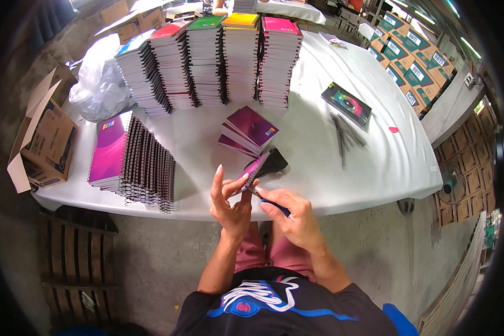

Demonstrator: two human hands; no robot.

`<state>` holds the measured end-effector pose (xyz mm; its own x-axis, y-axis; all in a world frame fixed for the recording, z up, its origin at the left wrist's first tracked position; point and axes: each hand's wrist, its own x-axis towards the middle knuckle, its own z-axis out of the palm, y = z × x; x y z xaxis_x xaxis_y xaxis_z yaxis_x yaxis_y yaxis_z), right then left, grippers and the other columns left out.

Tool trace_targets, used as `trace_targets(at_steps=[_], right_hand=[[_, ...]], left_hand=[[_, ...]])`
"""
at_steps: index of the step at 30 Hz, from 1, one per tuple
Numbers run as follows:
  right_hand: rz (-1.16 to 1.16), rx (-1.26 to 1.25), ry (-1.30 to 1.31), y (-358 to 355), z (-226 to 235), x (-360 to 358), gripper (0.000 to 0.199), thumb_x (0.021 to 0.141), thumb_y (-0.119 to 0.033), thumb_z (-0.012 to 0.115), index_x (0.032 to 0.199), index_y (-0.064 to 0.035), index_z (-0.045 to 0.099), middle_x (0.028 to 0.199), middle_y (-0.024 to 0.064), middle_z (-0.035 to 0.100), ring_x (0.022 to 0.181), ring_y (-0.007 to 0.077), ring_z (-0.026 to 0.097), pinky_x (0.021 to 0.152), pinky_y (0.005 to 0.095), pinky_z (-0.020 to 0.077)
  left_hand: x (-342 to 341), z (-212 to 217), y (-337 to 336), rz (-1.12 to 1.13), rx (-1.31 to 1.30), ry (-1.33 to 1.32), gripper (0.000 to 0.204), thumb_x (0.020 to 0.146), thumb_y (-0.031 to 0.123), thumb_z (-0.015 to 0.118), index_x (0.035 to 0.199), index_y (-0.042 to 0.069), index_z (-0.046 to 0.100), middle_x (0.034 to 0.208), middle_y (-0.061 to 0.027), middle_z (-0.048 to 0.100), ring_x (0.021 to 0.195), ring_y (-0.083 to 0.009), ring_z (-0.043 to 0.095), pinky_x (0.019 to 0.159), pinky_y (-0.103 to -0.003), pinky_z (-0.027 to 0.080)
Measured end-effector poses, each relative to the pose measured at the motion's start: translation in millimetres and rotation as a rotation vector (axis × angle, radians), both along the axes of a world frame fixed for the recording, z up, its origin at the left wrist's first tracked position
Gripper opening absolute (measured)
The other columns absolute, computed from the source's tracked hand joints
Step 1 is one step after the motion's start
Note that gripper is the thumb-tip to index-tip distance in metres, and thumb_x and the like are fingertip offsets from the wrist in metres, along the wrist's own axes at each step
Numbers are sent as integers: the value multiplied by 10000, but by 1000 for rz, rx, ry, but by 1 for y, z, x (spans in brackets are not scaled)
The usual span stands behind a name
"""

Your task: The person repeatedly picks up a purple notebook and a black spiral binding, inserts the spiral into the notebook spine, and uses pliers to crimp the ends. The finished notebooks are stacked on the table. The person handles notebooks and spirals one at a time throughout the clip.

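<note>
The left hand holds a small purple spiral notebook by its wire edge, just above the white table; the right hand grips a blue-handled tool at the binding; loose purple notebooks lie beyond, before tall notebook stacks.

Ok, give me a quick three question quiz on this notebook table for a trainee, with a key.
1. True or false: the left hand holds a spiral notebook by its coil edge.
2. What does the right hand grip? A) scissors B) blue-handled pliers C) marker
3. Fill in: the loose black coils lie beside the dark-covered ____.

Key: 1 true; 2 B; 3 notebook.
</note>
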<state>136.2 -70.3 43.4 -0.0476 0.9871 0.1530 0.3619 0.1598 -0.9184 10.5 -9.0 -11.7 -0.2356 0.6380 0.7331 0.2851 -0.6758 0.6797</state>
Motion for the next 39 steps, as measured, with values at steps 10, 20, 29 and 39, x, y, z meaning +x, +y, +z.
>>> trace_targets(at_steps=[10, 20, 29, 39], right_hand=[[-160, 218, -166, 30, -60, 48, 310, 874, -340, 608, 1117, -152, 648, 983, 108, 648, 951, 278, 606, 858, 346, 472], [-125, 190, 272, 46, -75, 99, 658, 891, -504, 538, 1372, -75, 406, 1312, 147, 466, 1179, 223, 498, 1012, 344, 376], [-303, 374, 710, -9, -43, 90, 315, 844, -128, 680, 1138, -41, 606, 836, 7, 615, 707, 55, 528, 691, 213, 454], [-204, 330, 726, -30, -11, 83, 316, 831, -142, 702, 1127, -62, 623, 885, 14, 639, 815, 66, 575, 756, 222, 468]], left_hand=[[-10, -5, 12, 1, -140, -76, 351, 830, -47, 625, 1171, -30, 544, 927, -107, 671, 805, -169, 633, 753, -304, 507], [19, 19, 1, -342, -311, -333, 290, 983, 183, 443, 1219, 19, 484, 1012, -91, 559, 880, -150, 533, 814, -272, 442], [27, 30, -24, -135, -55, 396, 289, 972, 180, 468, 1211, 24, 511, 919, -108, 631, 773, -171, 595, 685, -290, 479], [16, 64, -41, -185, 86, 202, 326, 970, 153, 464, 1265, 14, 454, 827, -72, 526, 753, -144, 516, 657, -264, 427]])
